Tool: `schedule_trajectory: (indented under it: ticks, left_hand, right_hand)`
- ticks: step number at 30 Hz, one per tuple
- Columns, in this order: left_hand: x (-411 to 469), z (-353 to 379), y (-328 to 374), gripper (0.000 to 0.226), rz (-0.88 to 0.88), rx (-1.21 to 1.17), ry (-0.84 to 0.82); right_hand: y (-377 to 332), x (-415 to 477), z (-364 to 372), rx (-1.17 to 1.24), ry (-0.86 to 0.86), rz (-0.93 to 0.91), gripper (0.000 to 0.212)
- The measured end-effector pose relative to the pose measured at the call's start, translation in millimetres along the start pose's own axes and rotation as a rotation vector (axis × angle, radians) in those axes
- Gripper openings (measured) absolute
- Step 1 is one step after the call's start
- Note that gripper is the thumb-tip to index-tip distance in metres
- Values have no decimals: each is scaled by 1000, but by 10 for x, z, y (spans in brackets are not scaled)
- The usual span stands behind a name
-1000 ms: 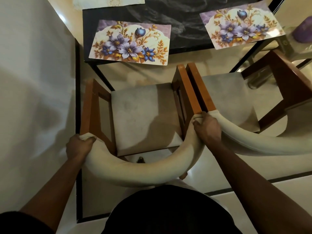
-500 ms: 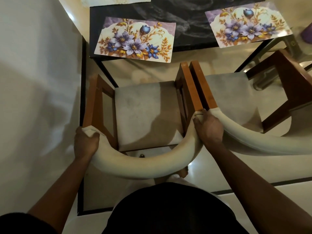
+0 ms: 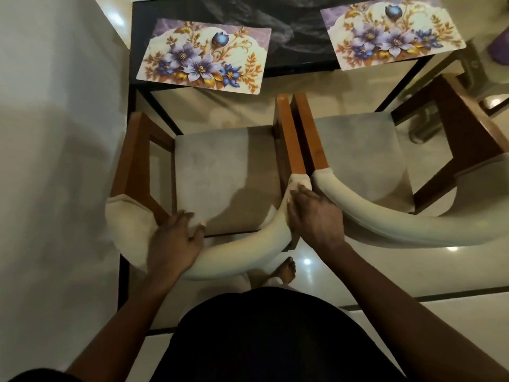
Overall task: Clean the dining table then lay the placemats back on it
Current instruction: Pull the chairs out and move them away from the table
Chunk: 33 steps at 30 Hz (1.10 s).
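Since the earlier picture, both hands have been loosened from the curved cream padded back of the wooden chair [image 3: 242, 244], and the chair is seen closer to the black dining table [image 3: 297, 31]. Before, the backrest ends were gripped in closed fists. Now the left hand [image 3: 173, 241] is laid on the backrest with its fingers spread wide, and nothing is held in it. The right hand [image 3: 314, 216] is laid flat and open against the right end of the same backrest, its fingers close together, with nothing gripped.

Two flowered purple and gold placemats are seen on the table: one on the left [image 3: 203, 55], hanging a little over the near edge, and one on the right [image 3: 391, 31], cut off at the top. Most of the table is cut off too. A second chair with a cream back [image 3: 407, 216] is just beside the first one, and its right side is out of the picture. A purple thing [image 3: 498, 46] at the far right edge is too cut off to be made out.
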<state>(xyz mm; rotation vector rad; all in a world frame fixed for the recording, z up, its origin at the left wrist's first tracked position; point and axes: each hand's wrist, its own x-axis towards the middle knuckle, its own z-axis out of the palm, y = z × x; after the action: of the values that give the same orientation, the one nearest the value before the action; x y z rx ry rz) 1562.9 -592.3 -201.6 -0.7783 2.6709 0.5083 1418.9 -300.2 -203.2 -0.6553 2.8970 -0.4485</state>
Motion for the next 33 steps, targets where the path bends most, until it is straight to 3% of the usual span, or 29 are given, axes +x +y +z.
schedule_trajectory:
  ticks: [6,8,14,19,24,33]
  left_hand:
    - [8,164,876,59,328,-198,-192]
    - [63,230,1187,52,458,-200,-243]
    - [101,333,1942,51,629,-281,-254]
    - [92,360,2728,47,784,-263,-235]
    - [72,506,3407,48,813,-235,-238]
    - [-181,898,4630,46,633,-266,-233]
  right_hand:
    - [33,-181,-161,118,-3,30,32]
    - [83,-354,-225,158,11,152,30]
    - [332,-735,-538,236,291,360,28]
    - [1048,-947,-822,209,343,509,40]
    - [1799,-1035,-1043,276,353,592,41]
    - [3259,-1153,-1532,328,307,566,39]
